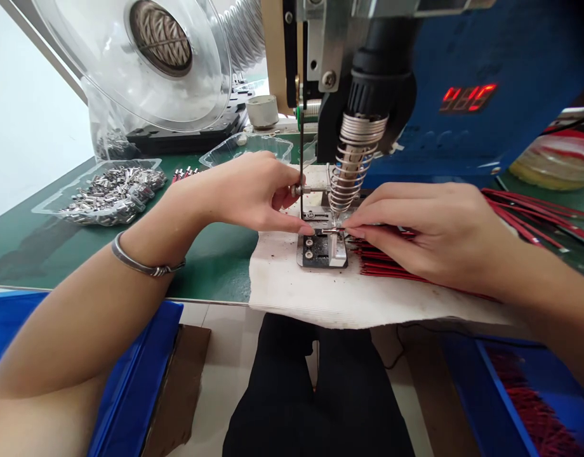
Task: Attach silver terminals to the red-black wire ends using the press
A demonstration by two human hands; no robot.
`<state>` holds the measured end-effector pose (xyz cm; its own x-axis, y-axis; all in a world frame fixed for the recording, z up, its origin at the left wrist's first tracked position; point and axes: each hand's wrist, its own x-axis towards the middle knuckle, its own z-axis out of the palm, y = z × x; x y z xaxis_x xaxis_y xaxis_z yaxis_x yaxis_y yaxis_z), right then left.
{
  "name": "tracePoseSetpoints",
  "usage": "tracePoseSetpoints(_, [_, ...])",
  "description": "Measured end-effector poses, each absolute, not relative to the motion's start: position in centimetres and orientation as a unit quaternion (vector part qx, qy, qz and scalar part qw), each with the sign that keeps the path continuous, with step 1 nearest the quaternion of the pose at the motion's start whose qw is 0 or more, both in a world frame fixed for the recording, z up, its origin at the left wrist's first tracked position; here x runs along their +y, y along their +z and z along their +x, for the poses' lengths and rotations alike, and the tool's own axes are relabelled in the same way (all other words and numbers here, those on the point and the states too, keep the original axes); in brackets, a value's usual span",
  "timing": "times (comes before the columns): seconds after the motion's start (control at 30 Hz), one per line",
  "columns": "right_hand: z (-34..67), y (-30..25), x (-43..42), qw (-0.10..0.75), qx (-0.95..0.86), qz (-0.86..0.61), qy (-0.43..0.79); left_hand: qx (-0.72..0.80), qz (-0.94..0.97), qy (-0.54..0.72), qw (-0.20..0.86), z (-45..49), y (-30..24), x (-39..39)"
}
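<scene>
My right hand (430, 228) pinches the end of a red wire (357, 232) between thumb and fingers, just right of a small fixture. A small metal connector (331, 231) lies across the fixture's metal block (338, 251), in line with the wire. My left hand (258, 190) reaches in from the left, its thumb stretched to the connector's left end and its other fingers bent, apart from the thumb, near a thin metal rod. The soldering iron (353, 152), wrapped in a coil spring, points down with its tip right above the connector. More red wires (387, 266) lie beneath my right hand.
A clear tray of metal connectors (113, 193) stands at left, by another clear tray (244, 149). A transparent fume hood (206, 82) hangs behind. The blue machine (463, 139) shows red digits. White cloth (296, 298) covers the table edge; blue bins (134, 381) stand below.
</scene>
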<state>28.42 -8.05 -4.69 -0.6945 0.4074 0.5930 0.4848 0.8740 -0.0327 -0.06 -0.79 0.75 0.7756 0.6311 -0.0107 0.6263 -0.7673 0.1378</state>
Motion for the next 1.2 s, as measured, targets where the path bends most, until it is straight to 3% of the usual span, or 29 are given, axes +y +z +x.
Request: tracePoseSetpoints(1.2, [28.21,-4.75,-8.15,0.318,-0.918,-0.228,-0.070,0.343,0.938,0.011,0.044,-0.13,0.52,-0.79])
